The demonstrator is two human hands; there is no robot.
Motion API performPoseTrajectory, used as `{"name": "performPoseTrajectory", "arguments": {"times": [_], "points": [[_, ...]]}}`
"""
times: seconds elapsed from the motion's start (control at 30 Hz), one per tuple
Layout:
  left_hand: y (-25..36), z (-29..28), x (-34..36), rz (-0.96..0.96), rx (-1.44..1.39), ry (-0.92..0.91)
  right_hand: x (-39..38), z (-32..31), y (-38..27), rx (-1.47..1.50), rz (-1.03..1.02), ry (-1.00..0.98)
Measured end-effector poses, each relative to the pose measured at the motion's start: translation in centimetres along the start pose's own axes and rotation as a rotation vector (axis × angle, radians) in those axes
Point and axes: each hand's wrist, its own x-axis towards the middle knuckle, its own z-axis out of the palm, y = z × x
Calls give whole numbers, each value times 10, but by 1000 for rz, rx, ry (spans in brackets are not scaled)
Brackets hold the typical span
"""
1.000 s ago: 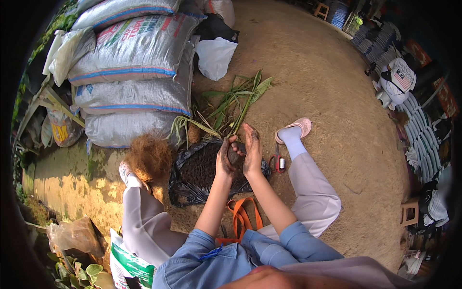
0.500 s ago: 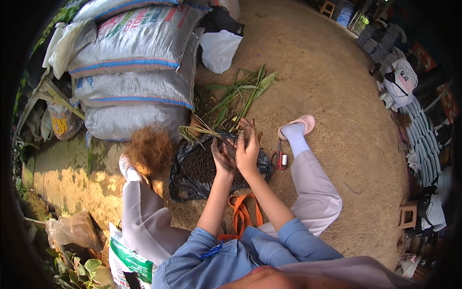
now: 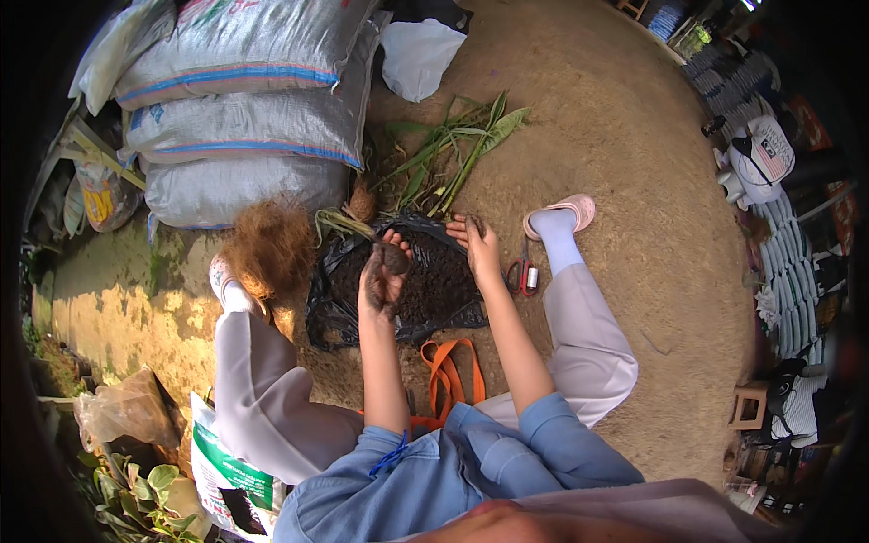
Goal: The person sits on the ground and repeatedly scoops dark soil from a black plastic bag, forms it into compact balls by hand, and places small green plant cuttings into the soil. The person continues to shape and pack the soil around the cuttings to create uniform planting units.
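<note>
In my left hand point(image 3: 384, 281) rests a dark, rounded ball of soil point(image 3: 396, 260), the fingers curled up round it. Long pale-green leaves point(image 3: 342, 223) stretch away just beyond it; whether they are joined to the ball cannot be made out. My right hand point(image 3: 477, 242) is apart from it, open and soil-stained, above the right side of a black plastic sheet point(image 3: 326, 338). Loose dark soil point(image 3: 439, 271) lies heaped on that sheet, between my feet. Beyond the soil are cut green leafy stems point(image 3: 453, 154) and a brown, rough clump point(image 3: 362, 203).
Red-handled scissors point(image 3: 520, 275) and a small white spool point(image 3: 532, 278) lie beside my right foot. A ball of brown fibre point(image 3: 269, 244) is by my left foot. Stacked silver sacks point(image 3: 240, 127) stand far left. An orange strap point(image 3: 441, 366) lies nearest me.
My hands, cupped together half a second ago, have parted. The left has shifted left with the soil ball; the right has opened away to the right. The view has tilted slightly.
</note>
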Motion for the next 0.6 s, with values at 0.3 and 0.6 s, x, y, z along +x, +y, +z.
{"name": "performPoseTrajectory", "arguments": {"times": [0.3, 0.6], "points": [[40, -32, 5, 108, 65, -5, 4, -16, 98, -1017, 134, -389], [32, -49, 18, 44, 18, -10, -26, 28, 130, -1502, -136, -557]]}}
